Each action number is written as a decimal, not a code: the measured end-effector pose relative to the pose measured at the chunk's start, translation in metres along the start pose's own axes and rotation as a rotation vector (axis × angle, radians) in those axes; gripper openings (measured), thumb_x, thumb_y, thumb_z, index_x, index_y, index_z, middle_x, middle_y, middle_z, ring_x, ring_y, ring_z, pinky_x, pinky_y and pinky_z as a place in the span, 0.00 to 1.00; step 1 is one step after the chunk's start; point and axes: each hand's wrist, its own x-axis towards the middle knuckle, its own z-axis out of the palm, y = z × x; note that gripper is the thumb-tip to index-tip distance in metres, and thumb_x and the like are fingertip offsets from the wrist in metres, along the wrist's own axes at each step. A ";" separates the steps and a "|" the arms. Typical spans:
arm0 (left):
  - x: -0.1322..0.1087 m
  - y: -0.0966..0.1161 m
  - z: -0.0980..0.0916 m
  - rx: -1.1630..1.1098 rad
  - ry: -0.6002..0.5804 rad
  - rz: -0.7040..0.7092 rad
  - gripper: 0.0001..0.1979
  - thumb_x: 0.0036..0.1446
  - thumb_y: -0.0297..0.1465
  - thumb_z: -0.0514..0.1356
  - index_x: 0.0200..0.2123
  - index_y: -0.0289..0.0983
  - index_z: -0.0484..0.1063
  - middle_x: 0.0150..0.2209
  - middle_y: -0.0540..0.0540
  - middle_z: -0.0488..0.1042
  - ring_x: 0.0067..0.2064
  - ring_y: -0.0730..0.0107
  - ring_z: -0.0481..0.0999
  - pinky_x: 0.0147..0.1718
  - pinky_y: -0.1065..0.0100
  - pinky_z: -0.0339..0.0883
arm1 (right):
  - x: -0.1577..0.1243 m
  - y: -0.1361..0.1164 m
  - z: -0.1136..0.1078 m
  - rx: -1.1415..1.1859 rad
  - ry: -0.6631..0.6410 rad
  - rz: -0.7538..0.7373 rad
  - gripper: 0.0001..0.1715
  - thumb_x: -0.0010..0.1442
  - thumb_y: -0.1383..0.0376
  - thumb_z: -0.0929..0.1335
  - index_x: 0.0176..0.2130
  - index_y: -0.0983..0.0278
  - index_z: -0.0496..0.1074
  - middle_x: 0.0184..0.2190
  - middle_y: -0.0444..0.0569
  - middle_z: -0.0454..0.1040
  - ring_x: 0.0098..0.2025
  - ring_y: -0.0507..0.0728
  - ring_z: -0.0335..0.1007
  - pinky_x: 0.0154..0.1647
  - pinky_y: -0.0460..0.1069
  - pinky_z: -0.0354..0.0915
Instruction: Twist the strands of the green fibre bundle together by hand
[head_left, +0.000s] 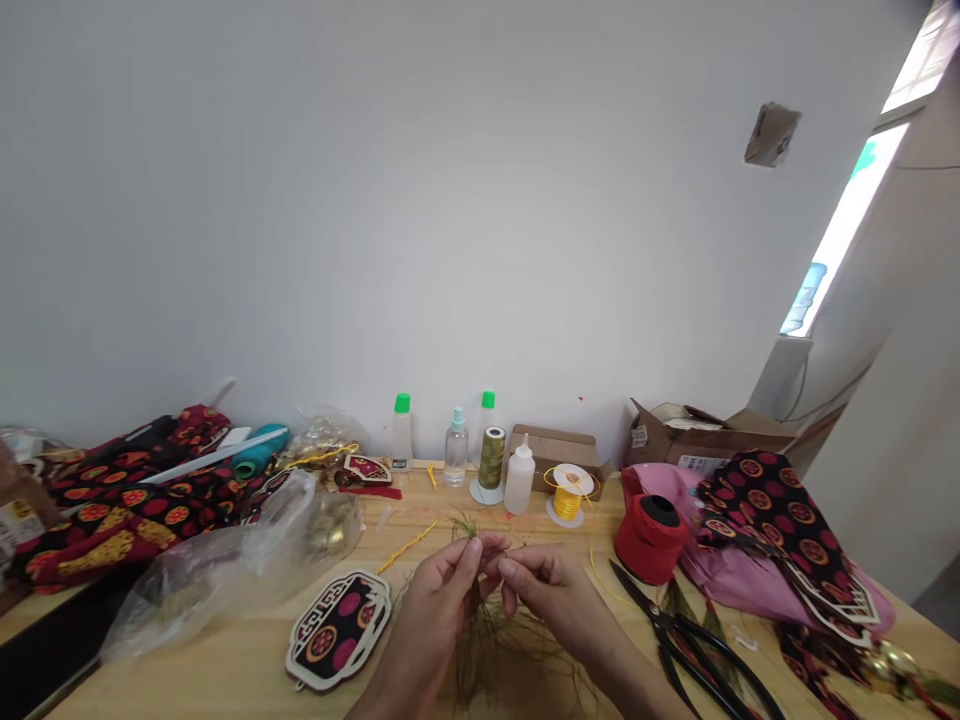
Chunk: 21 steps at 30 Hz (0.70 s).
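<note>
My left hand (pixel 448 585) is closed around a bundle of olive-green threads (pixel 469 665), whose short ends poke out above the thumb while the long strands hang below onto the table. Close against it, my right hand (pixel 544 590) is pinched, thumb against forefinger, beside the bundle; what lies between those fingertips is too small to make out. Left of my hands lies a framed ornament (pixel 337 630) with dark patterned fabric and a yellow twisted cord (pixel 407 546). Black-handled scissors (pixel 675 630) rest to the right of my right forearm.
Along the wall stand a spray bottle (pixel 455 455), an olive thread spool (pixel 491 460), a white squeeze bottle (pixel 520 478) and a yellow cord spool (pixel 568 500). A red thread cone (pixel 651 540) is at right, before a cardboard box (pixel 705 440). Patterned fabric (pixel 150 500) and plastic bags (pixel 217 570) fill the left.
</note>
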 end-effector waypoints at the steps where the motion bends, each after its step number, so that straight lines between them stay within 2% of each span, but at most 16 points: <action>1: 0.000 0.000 0.001 0.009 -0.009 0.006 0.10 0.49 0.33 0.57 0.31 0.34 0.74 0.26 0.46 0.75 0.31 0.68 0.70 0.33 0.68 0.61 | 0.000 0.001 0.001 0.005 -0.001 -0.005 0.23 0.50 0.53 0.64 0.15 0.66 0.68 0.15 0.41 0.63 0.21 0.49 0.57 0.26 0.44 0.55; 7: -0.002 0.000 0.005 0.063 0.000 0.011 0.11 0.49 0.34 0.56 0.32 0.33 0.74 0.28 0.45 0.74 0.26 0.73 0.67 0.27 0.70 0.61 | 0.000 0.002 0.005 -0.002 -0.029 -0.030 0.26 0.50 0.52 0.63 0.12 0.66 0.65 0.15 0.42 0.62 0.21 0.50 0.58 0.28 0.44 0.56; 12: -0.004 0.000 0.006 0.081 -0.009 0.008 0.10 0.49 0.34 0.56 0.31 0.34 0.73 0.19 0.50 0.70 0.20 0.76 0.64 0.24 0.72 0.60 | 0.000 0.000 0.009 -0.037 -0.027 -0.032 0.27 0.51 0.52 0.62 0.12 0.66 0.64 0.14 0.40 0.59 0.19 0.49 0.55 0.25 0.44 0.55; 16: -0.003 -0.003 0.004 0.017 -0.014 0.008 0.09 0.49 0.34 0.56 0.24 0.34 0.70 0.29 0.47 0.73 0.22 0.75 0.66 0.19 0.73 0.59 | 0.000 0.003 0.011 -0.093 -0.039 -0.019 0.25 0.52 0.54 0.62 0.12 0.66 0.65 0.13 0.40 0.59 0.20 0.49 0.55 0.24 0.43 0.53; 18: -0.001 -0.002 0.002 -0.033 0.009 0.001 0.09 0.50 0.34 0.56 0.22 0.35 0.69 0.32 0.46 0.73 0.28 0.72 0.70 0.22 0.73 0.62 | -0.002 0.005 0.010 -0.132 -0.068 -0.010 0.23 0.53 0.58 0.62 0.14 0.67 0.67 0.13 0.40 0.58 0.19 0.48 0.54 0.23 0.43 0.52; 21: 0.003 0.003 -0.004 -0.139 0.079 0.017 0.06 0.49 0.31 0.58 0.25 0.34 0.70 0.32 0.46 0.74 0.39 0.69 0.70 0.38 0.70 0.63 | -0.006 0.008 0.005 -0.251 -0.151 0.042 0.20 0.53 0.65 0.62 0.14 0.67 0.68 0.11 0.38 0.56 0.16 0.46 0.47 0.17 0.42 0.45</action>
